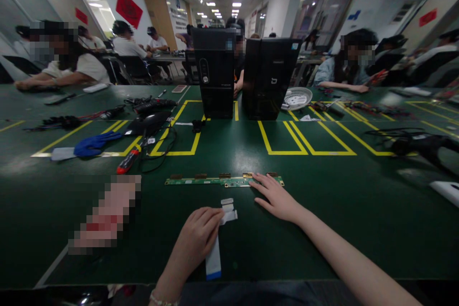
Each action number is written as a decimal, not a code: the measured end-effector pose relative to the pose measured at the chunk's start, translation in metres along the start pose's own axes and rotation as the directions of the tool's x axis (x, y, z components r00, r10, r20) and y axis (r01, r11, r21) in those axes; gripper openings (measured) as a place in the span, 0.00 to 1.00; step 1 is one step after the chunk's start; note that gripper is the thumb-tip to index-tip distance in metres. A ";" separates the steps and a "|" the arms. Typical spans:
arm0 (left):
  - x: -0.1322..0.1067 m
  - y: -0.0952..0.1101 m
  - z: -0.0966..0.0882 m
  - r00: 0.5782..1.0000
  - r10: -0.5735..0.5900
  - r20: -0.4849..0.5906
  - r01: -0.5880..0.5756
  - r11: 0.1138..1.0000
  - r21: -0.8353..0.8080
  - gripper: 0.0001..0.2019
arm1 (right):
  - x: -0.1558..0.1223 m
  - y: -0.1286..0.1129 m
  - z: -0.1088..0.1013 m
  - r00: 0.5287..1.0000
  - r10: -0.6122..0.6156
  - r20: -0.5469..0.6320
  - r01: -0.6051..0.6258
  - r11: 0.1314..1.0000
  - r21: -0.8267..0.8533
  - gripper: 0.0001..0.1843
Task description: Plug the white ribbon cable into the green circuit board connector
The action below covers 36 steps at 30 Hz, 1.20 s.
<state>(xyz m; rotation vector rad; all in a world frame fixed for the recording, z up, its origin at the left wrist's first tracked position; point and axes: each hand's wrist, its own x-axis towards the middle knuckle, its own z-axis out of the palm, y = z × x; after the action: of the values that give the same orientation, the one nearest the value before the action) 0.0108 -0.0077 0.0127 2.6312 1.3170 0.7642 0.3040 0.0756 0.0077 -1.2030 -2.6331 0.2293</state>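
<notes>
A white flat ribbon cable with a blue end lies on the green table in front of me. My left hand is closed over its middle, the fingertips pinching it near the folded part and connector end. Farther from me lies a long, narrow green circuit board with several brown tabs along its far edge. My right hand rests at the right end of that board, fingers spread and touching or hovering just over it; exact contact is hard to tell. Nothing is gripped in the right hand.
Two black computer towers stand at the back middle. To the left are a red-handled screwdriver, a blue glove and black cables. A white basket and wire bundles sit back right. Other people sit around the tables.
</notes>
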 end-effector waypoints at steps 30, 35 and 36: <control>0.033 0.056 0.051 0.997 -0.068 0.031 0.064 0.990 0.128 0.20 | -0.010 -0.006 0.003 0.999 -0.023 -0.025 0.025 0.998 0.060 0.26; 0.034 0.053 0.057 0.999 -0.046 0.010 0.044 0.989 0.142 0.21 | -0.011 -0.005 0.004 0.999 -0.025 -0.024 0.026 0.998 0.048 0.26; 0.035 0.052 0.057 0.999 -0.048 0.011 0.046 0.989 0.143 0.21 | -0.011 -0.005 0.003 0.999 -0.027 -0.021 0.028 0.999 0.045 0.27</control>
<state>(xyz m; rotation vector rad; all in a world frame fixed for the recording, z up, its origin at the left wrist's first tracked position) 0.0934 -0.0058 -0.0076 2.6963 1.4765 0.6674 0.3064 0.0643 0.0039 -1.1479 -2.6108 0.2688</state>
